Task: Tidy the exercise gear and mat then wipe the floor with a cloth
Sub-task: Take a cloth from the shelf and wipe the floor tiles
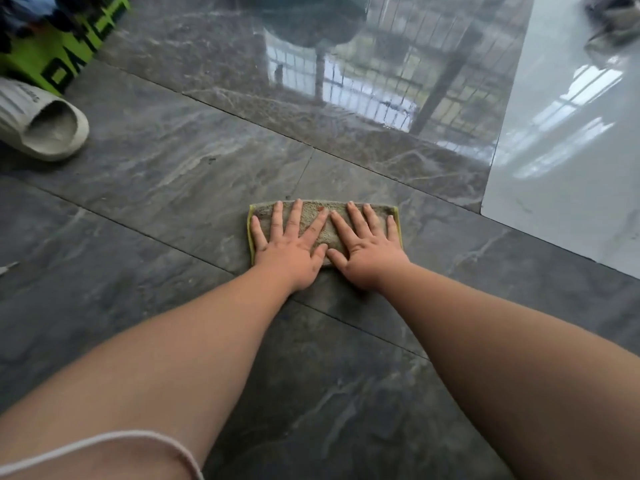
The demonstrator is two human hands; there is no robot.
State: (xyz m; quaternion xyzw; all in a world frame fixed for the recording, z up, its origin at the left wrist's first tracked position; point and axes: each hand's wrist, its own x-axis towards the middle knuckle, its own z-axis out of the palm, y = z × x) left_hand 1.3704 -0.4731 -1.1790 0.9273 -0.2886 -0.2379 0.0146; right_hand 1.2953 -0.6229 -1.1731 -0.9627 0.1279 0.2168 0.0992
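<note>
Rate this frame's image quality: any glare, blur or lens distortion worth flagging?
Head view: strong window glare and reflections on the glossy floor at upper centre and right; top corners blurred, including the green box and slipper; wide-angle bending shows in the tile seams; both hands, left hand and right hand, flat on the cloth, are sharp and evenly lit, without hard shadows.
</note>
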